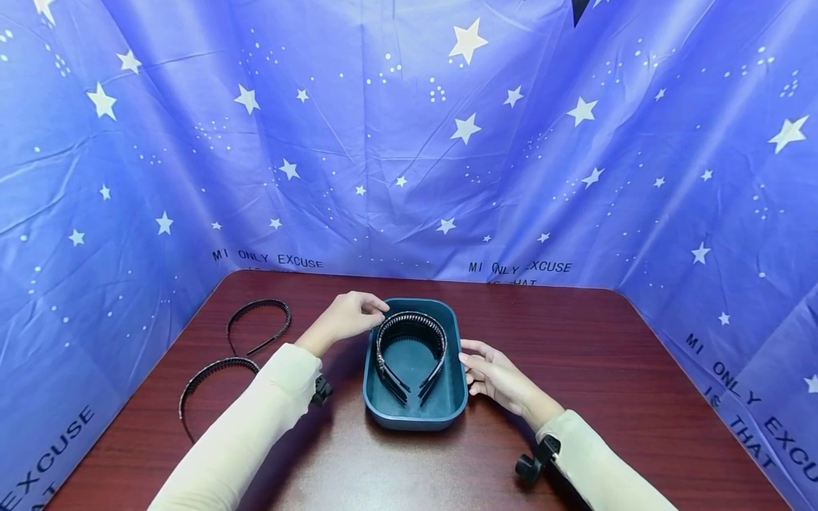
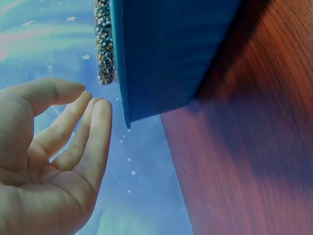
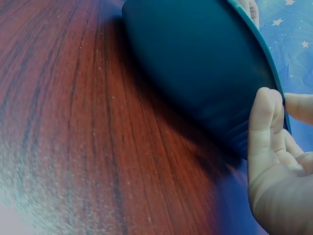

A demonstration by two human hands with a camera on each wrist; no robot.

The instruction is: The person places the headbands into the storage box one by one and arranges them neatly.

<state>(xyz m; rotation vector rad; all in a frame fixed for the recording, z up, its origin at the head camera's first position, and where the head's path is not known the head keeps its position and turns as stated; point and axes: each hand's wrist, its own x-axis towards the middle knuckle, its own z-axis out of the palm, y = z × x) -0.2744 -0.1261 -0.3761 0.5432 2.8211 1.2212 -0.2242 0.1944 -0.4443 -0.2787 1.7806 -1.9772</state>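
Note:
A dark teal plastic storage box (image 1: 415,420) sits in the middle of the table, with several black toothed headbands (image 1: 412,319) nested together inside. One of them shows a glittery, beaded outer face (image 2: 103,41) above the rim in the left wrist view. My left hand (image 1: 350,314) hovers at the box's far left corner, fingers loosely bent and thumb near the fingertips, with nothing between them. On the other side, my right hand (image 1: 501,375) pinches the right rim, thumb on top and fingers against the outer wall (image 3: 195,63).
Two more black headbands lie to the left: one toward the back (image 1: 258,304), the other nearer (image 1: 217,365) and partly covered by my left sleeve. The reddish-brown wooden table (image 1: 549,319) meets a blue star-printed cloth (image 1: 409,142) behind and at both sides.

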